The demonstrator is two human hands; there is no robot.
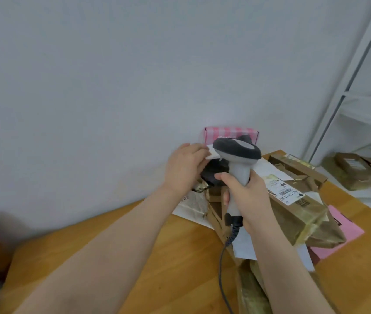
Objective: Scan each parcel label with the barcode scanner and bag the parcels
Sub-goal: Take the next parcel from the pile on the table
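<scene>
My right hand (247, 198) grips the handle of a grey barcode scanner (236, 152), whose dark head points away toward the wall; its cable (223, 264) trails down toward me. My left hand (184, 168) holds a dark parcel (214, 173) with a white label (211, 152) just behind the scanner head, fingers curled over its top. A brown parcel with a barcode label (290, 193) lies on the wooden table (157, 245) right of the scanner. A pink striped box (229, 133) stands against the wall behind.
More brown parcels lie at the right (297, 166) and at the bottom (252, 291). A pink mailer (343, 225) and white mailers (189, 209) lie under the pile. White shelving (361, 109) with brown parcels (358, 171) stands at the right.
</scene>
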